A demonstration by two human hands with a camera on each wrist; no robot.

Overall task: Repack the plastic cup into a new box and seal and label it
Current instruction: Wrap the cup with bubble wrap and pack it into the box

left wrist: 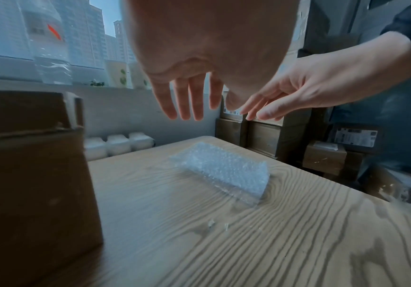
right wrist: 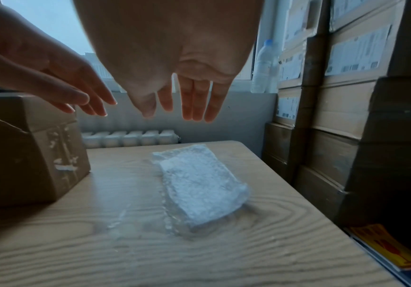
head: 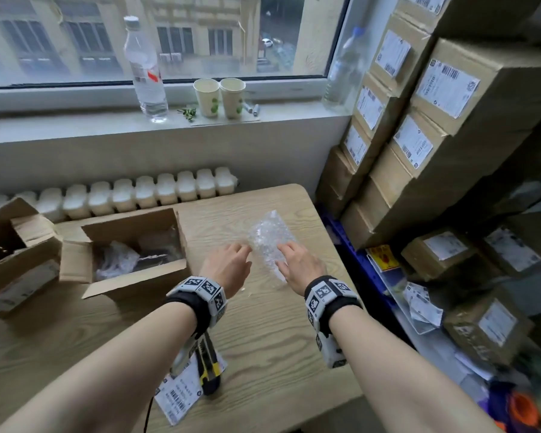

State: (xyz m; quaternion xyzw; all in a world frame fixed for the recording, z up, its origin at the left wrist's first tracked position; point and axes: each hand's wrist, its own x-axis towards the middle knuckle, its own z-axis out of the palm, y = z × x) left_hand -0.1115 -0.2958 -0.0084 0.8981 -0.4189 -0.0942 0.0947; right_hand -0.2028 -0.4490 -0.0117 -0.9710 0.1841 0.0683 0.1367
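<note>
The left hand [head: 228, 266] and right hand [head: 300, 265] are hovering with fingers straight and spread, gripping nothing, above a bubble-wrap bundle [head: 270, 237] that is lying on the counter [head: 263, 339]. Whether it holds the plastic cup cannot be told. An open cardboard box [head: 132, 245] is sitting left of the bundle, and a utility knife [head: 208, 367] is lying on a label sheet [head: 181, 392] nearer the person.

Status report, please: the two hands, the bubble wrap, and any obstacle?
Left hand open, right hand open, both above the bubble wrap. Wrap lies folded on the table; cup not visible. Open box beside it, nothing in between.
</note>
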